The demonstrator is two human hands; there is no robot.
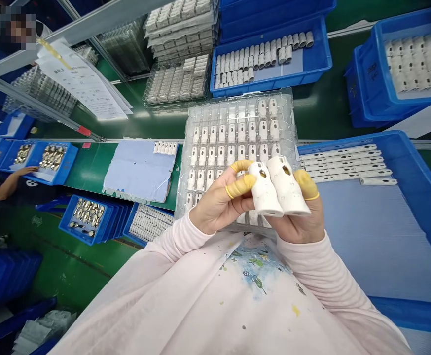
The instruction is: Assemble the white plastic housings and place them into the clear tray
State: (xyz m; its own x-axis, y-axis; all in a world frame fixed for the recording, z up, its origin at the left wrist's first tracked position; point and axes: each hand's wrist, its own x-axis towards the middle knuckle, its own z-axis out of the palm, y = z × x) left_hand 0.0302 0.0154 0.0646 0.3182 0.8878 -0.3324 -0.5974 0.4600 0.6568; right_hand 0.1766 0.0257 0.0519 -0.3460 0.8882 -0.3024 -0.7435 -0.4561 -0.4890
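Note:
Two white plastic housings (266, 192), each with an oval hole near its narrow end, are held side by side and tilted in front of me. My left hand (225, 197), with yellow finger cots on thumb and finger, is closed on the left one. My right hand (306, 212), also with a yellow cot, grips the right one from its outer side. Below and behind them lies a clear blister tray (293, 118) holding rows of similar white housings; its near part is covered by my hands.
At right, a large blue bin (404, 140) holds rows of white housings. Behind stands another blue bin (274, 84) of parts, beside stacked trays (178, 79). Left lies a blue-grey board (137, 170) with several white pieces. A co-worker's hand (25, 171) touches a bin of shiny parts.

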